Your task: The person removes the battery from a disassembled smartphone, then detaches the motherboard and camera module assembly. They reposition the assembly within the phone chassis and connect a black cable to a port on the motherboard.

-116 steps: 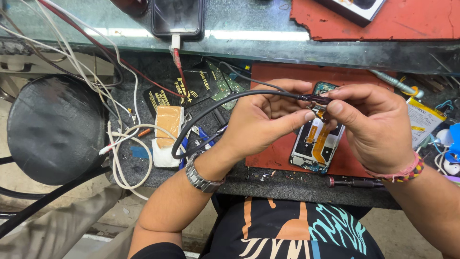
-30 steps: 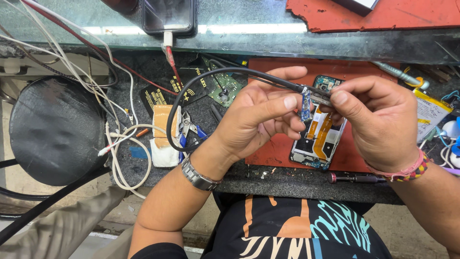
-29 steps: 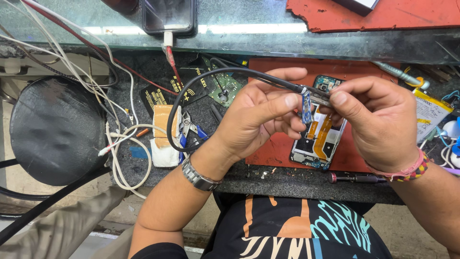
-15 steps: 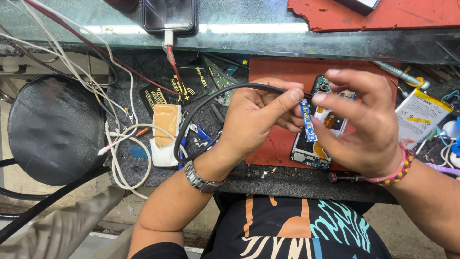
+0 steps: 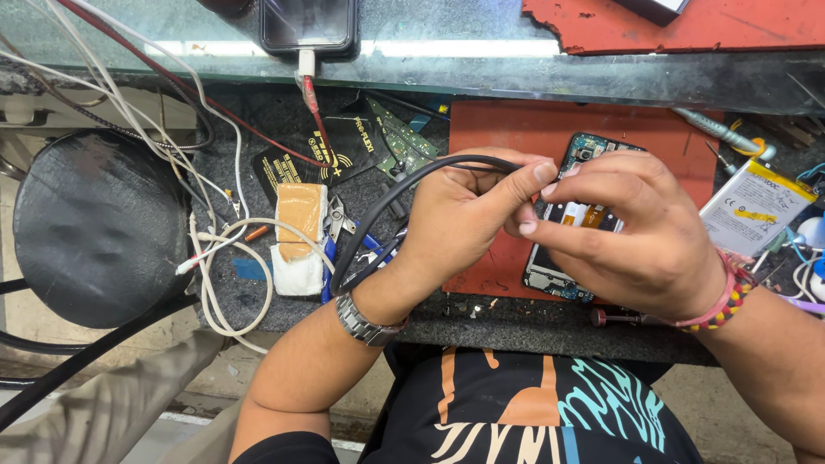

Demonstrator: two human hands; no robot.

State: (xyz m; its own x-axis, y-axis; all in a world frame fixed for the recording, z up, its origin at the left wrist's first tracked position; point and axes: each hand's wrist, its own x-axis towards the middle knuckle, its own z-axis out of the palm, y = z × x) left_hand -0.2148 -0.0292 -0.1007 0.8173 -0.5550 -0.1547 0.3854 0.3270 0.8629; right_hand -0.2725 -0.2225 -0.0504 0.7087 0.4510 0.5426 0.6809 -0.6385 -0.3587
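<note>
The left hand [image 5: 468, 215] is closed around a thick black rubber cable [image 5: 404, 193]. The cable loops up over the fingers and runs down past the silver metal wristwatch [image 5: 365, 320]. The right hand [image 5: 632, 228] is curled in a narrow pinch, and its fingertips meet the left thumb and finger at the cable's end. What sits between the fingertips is hidden.

Under both hands lies an opened phone with its back off [image 5: 574, 225], showing small parts inside. It rests on a flat red rubber mat [image 5: 507, 137] on the dark desk [image 5: 516, 320]. The right hand covers much of the phone.

A flat black package with yellow print [image 5: 339, 153] lies to the left of the mat, with a green circuit board [image 5: 402, 142] just beside it. Below the package is a small white block with a tan pad on top [image 5: 296, 236]. Blue-handled pliers [image 5: 339, 225] lie next to the block. To the right of the mat, a flat white battery with a yellow label [image 5: 756, 206] lies tilted, near the desk's right side.

A black phone [image 5: 308, 24] sits at the top on a glass shelf [image 5: 447, 51], plugged into a white plug with a red wire. White wires [image 5: 219, 258] curl over the left part of the desk. A round black stool seat [image 5: 94, 228] stands left of the desk. The front edge of the desk runs just below the wrists, with only a thin strip of room there.
</note>
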